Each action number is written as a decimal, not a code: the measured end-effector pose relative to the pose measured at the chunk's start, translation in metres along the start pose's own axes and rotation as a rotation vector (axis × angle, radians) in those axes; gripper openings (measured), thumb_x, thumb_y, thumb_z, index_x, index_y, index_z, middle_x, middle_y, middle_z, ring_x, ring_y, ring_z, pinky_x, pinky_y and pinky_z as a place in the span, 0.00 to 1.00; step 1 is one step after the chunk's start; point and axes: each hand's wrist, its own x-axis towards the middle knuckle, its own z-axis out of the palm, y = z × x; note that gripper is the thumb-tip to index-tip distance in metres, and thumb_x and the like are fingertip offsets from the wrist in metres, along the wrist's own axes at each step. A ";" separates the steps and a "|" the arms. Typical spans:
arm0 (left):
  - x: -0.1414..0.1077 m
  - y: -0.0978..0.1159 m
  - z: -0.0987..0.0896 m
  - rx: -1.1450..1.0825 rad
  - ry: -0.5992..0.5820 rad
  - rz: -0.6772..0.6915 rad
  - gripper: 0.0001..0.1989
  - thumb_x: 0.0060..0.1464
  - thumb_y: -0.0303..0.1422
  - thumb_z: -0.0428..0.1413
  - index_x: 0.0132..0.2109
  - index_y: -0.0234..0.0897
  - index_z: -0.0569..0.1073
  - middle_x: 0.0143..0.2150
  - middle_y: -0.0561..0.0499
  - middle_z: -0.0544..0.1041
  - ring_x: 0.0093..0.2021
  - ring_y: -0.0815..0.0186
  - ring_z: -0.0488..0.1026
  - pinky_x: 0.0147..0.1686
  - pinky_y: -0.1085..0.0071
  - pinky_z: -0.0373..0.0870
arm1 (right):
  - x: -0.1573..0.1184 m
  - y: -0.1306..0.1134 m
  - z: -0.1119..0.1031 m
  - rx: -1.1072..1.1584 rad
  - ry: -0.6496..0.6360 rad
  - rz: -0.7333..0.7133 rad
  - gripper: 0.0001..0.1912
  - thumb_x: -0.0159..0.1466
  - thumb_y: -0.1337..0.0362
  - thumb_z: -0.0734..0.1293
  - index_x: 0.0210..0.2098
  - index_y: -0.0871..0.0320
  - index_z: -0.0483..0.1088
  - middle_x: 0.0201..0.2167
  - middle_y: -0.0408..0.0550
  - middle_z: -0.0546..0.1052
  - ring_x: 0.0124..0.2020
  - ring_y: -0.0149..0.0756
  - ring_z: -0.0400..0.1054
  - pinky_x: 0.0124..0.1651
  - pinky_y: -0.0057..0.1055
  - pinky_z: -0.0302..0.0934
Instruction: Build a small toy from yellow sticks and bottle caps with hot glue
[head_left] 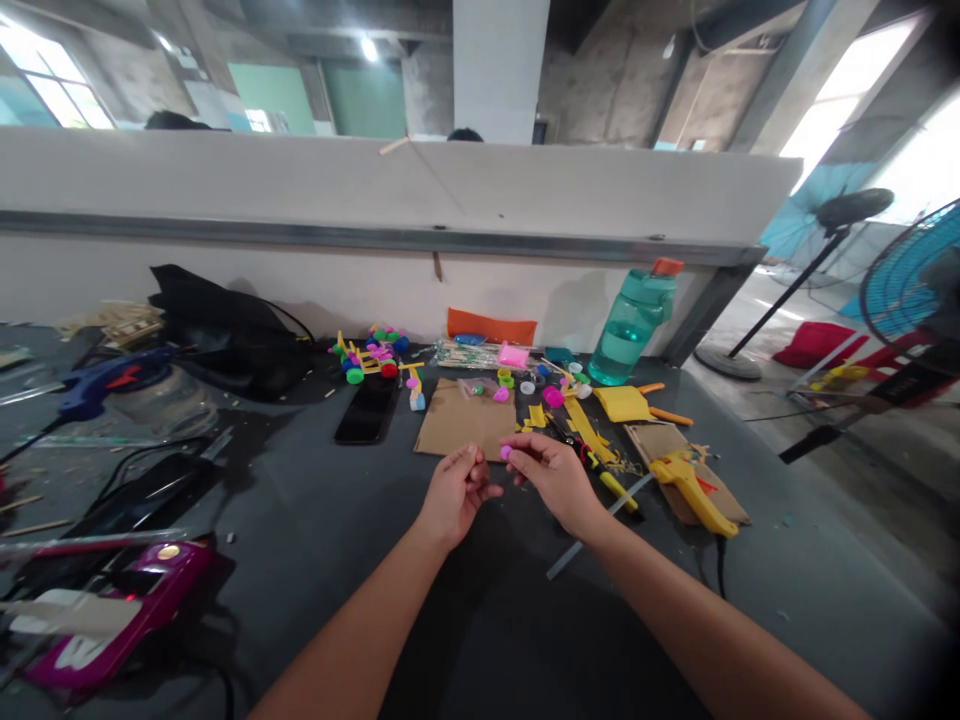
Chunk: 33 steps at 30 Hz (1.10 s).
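Pinching a purple bit, the right hand has its thumb and finger clamped on it, by the near right corner of the card. The left hand is just beside it, its thumb and finger close; I cannot tell if it holds something tiny. The two hands are apart. The purple bit is not joined to anything I can see, so that piece looks unfinished. Far and to the left, some bright toys look put together, and a stick toy beside them looks only part made. Loose caps lie past the hands, so there seems plenty left to join. The best room to move looks to be near, between the arms, and left, on the near side of the phone. The far side is tight, with things up by the white wall. On the right, the glue gun and a clear stick crowd the right arm, and the table ends beyond them.
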 end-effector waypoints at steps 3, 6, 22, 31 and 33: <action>0.001 -0.001 -0.001 0.055 0.024 0.009 0.19 0.48 0.43 0.58 0.22 0.35 0.63 0.15 0.61 0.54 0.16 0.77 0.52 0.19 0.75 0.69 | 0.001 0.001 0.000 -0.001 0.005 -0.002 0.12 0.55 0.60 0.68 0.36 0.59 0.74 0.26 0.44 0.73 0.26 0.29 0.66 0.27 0.26 0.64; 0.003 -0.003 -0.004 0.128 0.039 0.011 0.22 0.48 0.46 0.58 0.20 0.34 0.62 0.13 0.60 0.55 0.16 0.77 0.54 0.20 0.75 0.69 | 0.001 0.003 0.000 -0.001 0.008 0.001 0.12 0.55 0.59 0.67 0.36 0.59 0.74 0.26 0.44 0.73 0.26 0.29 0.65 0.27 0.26 0.63; 0.002 -0.003 -0.003 0.182 -0.038 0.034 0.12 0.40 0.34 0.65 0.30 0.32 0.71 0.24 0.54 0.74 0.18 0.78 0.63 0.30 0.69 0.74 | 0.001 0.004 -0.002 -0.034 0.020 -0.026 0.11 0.52 0.63 0.69 0.35 0.59 0.73 0.30 0.45 0.76 0.30 0.32 0.69 0.32 0.28 0.65; 0.004 -0.011 -0.006 0.348 0.027 0.016 0.24 0.49 0.50 0.54 0.22 0.32 0.68 0.12 0.57 0.63 0.12 0.76 0.57 0.18 0.71 0.70 | -0.001 0.009 -0.002 -0.194 0.026 -0.097 0.10 0.58 0.59 0.66 0.35 0.58 0.74 0.29 0.46 0.75 0.28 0.32 0.68 0.28 0.27 0.63; 0.004 -0.013 -0.006 0.340 -0.031 -0.004 0.24 0.50 0.51 0.52 0.26 0.31 0.71 0.17 0.53 0.69 0.16 0.73 0.63 0.20 0.72 0.70 | -0.001 0.009 -0.003 -0.284 0.023 -0.185 0.08 0.59 0.61 0.66 0.34 0.58 0.74 0.30 0.46 0.75 0.29 0.32 0.68 0.32 0.28 0.63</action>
